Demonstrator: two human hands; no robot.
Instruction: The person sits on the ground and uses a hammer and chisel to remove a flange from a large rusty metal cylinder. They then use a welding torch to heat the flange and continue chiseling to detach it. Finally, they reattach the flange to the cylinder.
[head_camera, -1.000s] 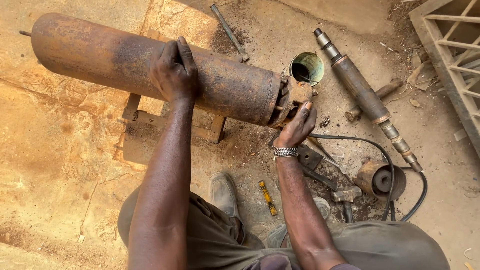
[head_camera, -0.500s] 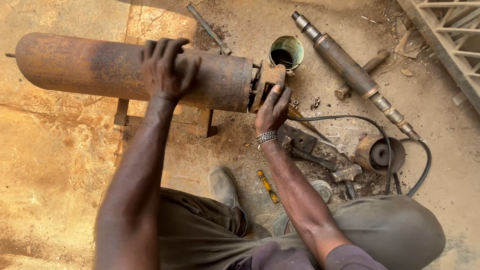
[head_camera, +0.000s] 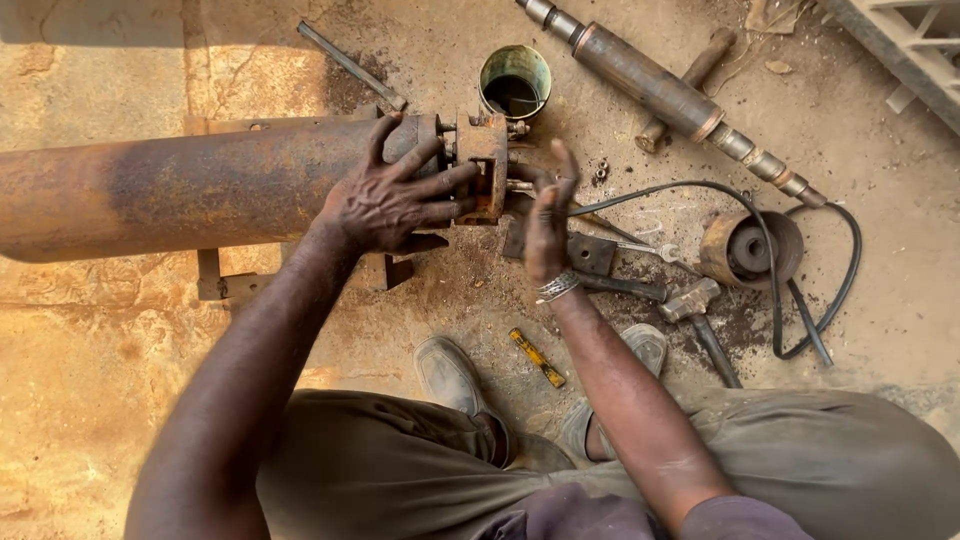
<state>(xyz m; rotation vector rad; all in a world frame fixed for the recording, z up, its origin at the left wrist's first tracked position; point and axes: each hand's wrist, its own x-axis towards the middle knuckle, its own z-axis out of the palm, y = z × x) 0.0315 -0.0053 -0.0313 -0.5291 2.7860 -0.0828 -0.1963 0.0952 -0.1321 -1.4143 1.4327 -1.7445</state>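
Observation:
A long rusty steel cylinder (head_camera: 170, 190) lies sideways on a low metal stand (head_camera: 215, 285), with a bolted rusty flange (head_camera: 485, 160) at its right end. My left hand (head_camera: 395, 195) wraps over the cylinder's right end, its fingertips touching the flange. Just right of the flange is my right hand (head_camera: 548, 215), fingers together and pointing up, its edge close to the flange bolts; it holds nothing that I can see. A metal bracelet sits on that wrist.
On the dirt floor: a green tin can (head_camera: 515, 80), a long piston rod (head_camera: 665, 95), a rusty round cap (head_camera: 750, 248), a black hose (head_camera: 840, 280), a hammer (head_camera: 700, 315), a spanner (head_camera: 650, 250), a yellow-handled tool (head_camera: 538, 358). My shoes (head_camera: 450, 375) rest below the cylinder.
My left hand slid right along the cylinder to the flange end. My right hand came off the flange and now stands upright beside it. The view shifted right.

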